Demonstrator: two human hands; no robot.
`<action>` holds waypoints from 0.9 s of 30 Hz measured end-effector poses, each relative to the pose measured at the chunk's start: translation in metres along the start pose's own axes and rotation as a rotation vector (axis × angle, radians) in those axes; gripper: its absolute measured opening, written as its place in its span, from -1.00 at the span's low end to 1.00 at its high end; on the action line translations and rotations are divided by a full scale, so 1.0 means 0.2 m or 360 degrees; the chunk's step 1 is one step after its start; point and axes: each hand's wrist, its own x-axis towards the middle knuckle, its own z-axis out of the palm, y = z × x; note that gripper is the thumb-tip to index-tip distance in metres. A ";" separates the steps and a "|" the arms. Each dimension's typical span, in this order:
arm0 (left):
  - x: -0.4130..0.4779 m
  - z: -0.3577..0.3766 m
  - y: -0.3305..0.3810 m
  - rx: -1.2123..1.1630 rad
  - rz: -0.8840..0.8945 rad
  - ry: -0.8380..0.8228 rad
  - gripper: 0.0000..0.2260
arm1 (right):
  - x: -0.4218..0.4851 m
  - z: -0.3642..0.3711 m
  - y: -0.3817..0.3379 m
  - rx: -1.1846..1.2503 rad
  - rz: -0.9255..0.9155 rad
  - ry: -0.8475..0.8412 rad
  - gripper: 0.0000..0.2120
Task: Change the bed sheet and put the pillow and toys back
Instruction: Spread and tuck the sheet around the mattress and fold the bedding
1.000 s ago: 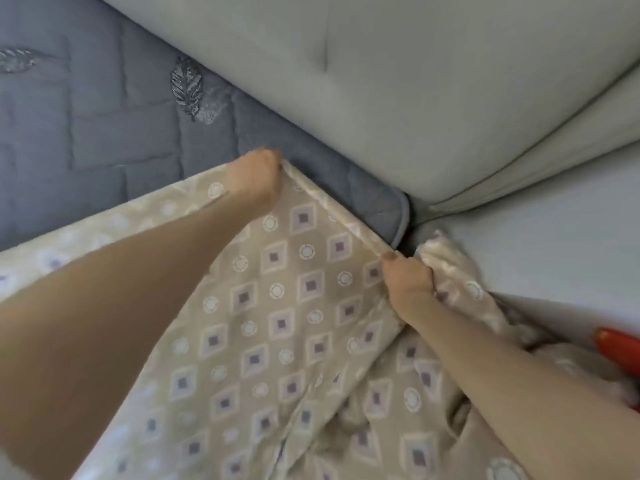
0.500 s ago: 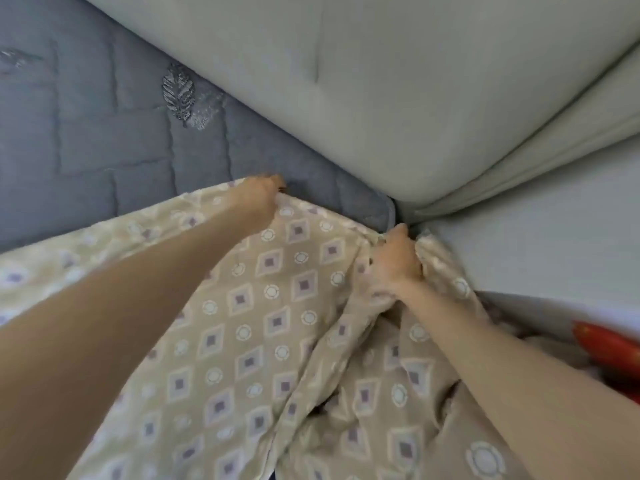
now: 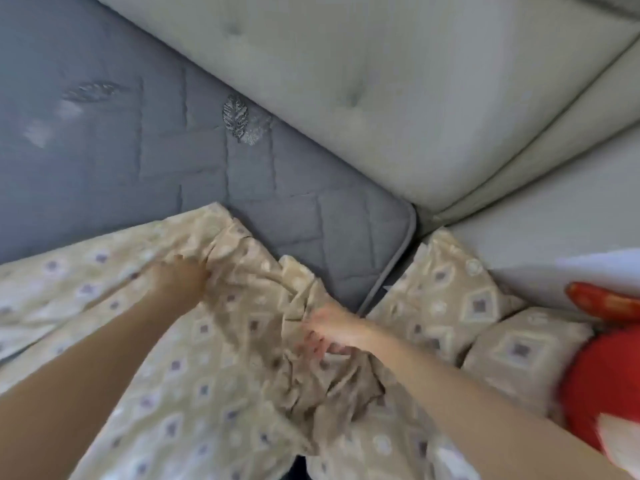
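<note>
Two hands were on the bed sheet (image 3: 214,375), both near the bare corner of the mattress (image 3: 311,230).

Left hand (image 3: 180,282): fingers curled into a gather of cloth on the mattress top; blur hid the fingertips.

Right hand (image 3: 334,329): fingers bent, pinching crumpled folds close to the mattress edge.

The sheet lay bunched between them and covered the near side only. Its far edge stopped short of the headboard (image 3: 381,98).

Judgement: the grips sat either side of the sheet's corner so that it could be spread and drawn over the mattress corner. Fitting was not yet done.

Two padded shapes (image 3: 450,299) in the same print, probably pillows, and a red toy (image 3: 609,386) sat off the mattress to the right, presumably parked clear until the sheet was on.
</note>
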 end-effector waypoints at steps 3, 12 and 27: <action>-0.04 0.10 0.04 -0.0115 0.0040 0.0046 -0.62 | 0.04 0.07 0.04 -0.0593 -0.0336 0.1164 -0.65; -0.10 0.08 0.25 -0.0572 0.0410 0.0312 -0.47 | 0.07 0.27 0.12 -0.0058 -0.0165 0.1137 -0.74; -0.26 -0.28 0.31 -0.0628 0.0710 0.0297 -0.30 | -0.67 -0.04 0.00 0.0165 0.0323 0.2352 -0.44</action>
